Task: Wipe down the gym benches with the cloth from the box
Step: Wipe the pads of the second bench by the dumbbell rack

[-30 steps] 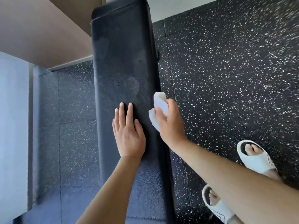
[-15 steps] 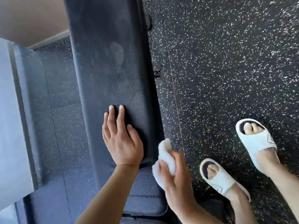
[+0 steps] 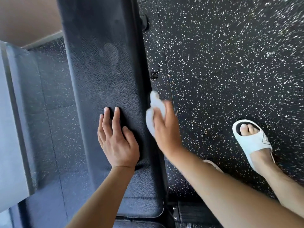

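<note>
1. Head view, looking down: I see a long black padded bench point(image 3: 105, 79) running up the frame, its vinyl top grained and showing faint pale smudges near the middle.
2. Left hand point(image 3: 116, 142) lies palm-down and flat on the bench top, fingers spread straight, gripping nothing.
3. Right hand point(image 3: 166, 129) is closed around a bunched white cloth point(image 3: 154, 111), pressed against the bench's right side edge; the cloth bulges out above the fingers. Slight motion blur on hand and cloth.
4. Black rubber floor point(image 3: 230, 55) with white flecks fills the right side; a tile seam runs close beside the bench.
5. White slide sandal point(image 3: 251, 143) on one foot stands on the floor, well apart from the bench. I note an angular line emblem on its strap; no lettering readable.
6. A second sandal is mostly hidden behind the right forearm.
7. No brand or label legible on bench or cloth.
</note>
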